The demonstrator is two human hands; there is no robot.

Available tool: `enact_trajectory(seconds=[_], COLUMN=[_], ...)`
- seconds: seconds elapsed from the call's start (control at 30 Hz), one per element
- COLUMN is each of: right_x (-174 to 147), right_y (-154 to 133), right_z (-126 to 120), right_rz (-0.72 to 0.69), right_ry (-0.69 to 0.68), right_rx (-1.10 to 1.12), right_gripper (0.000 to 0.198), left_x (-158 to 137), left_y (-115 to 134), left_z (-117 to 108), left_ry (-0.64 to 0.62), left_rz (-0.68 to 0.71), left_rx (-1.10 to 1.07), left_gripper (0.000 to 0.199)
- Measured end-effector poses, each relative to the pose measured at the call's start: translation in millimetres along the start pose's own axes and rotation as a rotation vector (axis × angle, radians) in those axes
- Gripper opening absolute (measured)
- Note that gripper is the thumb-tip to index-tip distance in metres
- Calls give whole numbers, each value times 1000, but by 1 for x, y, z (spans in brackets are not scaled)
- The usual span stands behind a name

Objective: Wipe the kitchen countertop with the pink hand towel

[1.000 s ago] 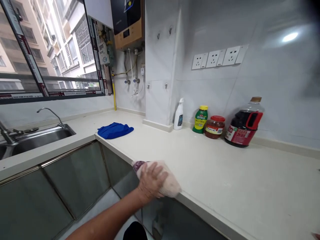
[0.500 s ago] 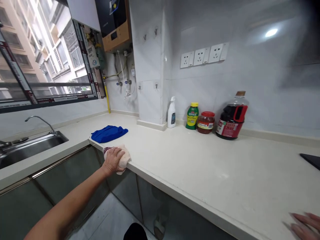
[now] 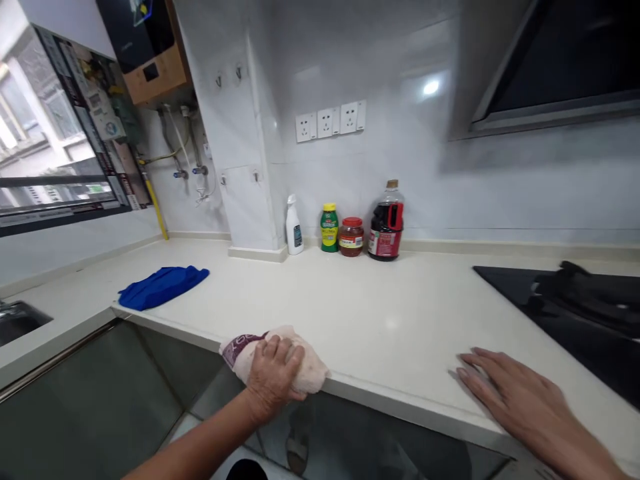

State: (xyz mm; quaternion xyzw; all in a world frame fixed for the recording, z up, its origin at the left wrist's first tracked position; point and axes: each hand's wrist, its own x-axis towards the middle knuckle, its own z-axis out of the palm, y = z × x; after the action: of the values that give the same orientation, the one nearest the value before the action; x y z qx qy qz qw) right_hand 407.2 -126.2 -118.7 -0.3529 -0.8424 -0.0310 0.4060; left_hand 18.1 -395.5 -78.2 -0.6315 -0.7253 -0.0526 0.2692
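My left hand (image 3: 274, 373) grips a pale cloth (image 3: 310, 363) with a purple printed edge, pressed over the front edge of the white countertop (image 3: 380, 313). Part of the cloth hangs down past that edge, and my thumb is mostly hidden. Over to the right, my right hand (image 3: 515, 393) rests flat on the counter, fingers stretched out, holding nothing. Left of the pale cloth lies a crumpled blue cloth (image 3: 163, 287) at the counter's corner.
Along the wall stand a white spray bottle (image 3: 294, 230), a green bottle (image 3: 329, 230), a red-lidded jar (image 3: 351, 239) and a large dark sauce bottle (image 3: 387, 227). A black stove (image 3: 520, 287) is at right, under a range hood (image 3: 560, 73). The sink (image 3: 23, 321) is far left.
My left hand has slid the pale cloth rightward along the counter's front edge. The view has swung right, bringing the stove, range hood and more of my right hand into sight.
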Motion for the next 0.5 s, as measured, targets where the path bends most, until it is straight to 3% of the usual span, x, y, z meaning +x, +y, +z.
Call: enact_trajectory(seconds=[0.13, 0.27, 0.37, 0.5], right_x=[6, 14, 15, -2], right_y=[-23, -44, -42, -4], right_z=[-15, -34, -50, -84], right_rz=[72, 88, 85, 222], right_ry=[-166, -130, -73, 47], right_rx=[-22, 119, 238, 139], right_gripper=[54, 46, 39, 42], left_x=[35, 70, 89, 101], left_y=[77, 131, 137, 121], left_z=[-14, -40, -56, -62], left_ry=[-40, -38, -37, -20], left_rz=[132, 236, 238, 284], left_rx=[-70, -165, -242, -381], left_gripper=[90, 78, 67, 56])
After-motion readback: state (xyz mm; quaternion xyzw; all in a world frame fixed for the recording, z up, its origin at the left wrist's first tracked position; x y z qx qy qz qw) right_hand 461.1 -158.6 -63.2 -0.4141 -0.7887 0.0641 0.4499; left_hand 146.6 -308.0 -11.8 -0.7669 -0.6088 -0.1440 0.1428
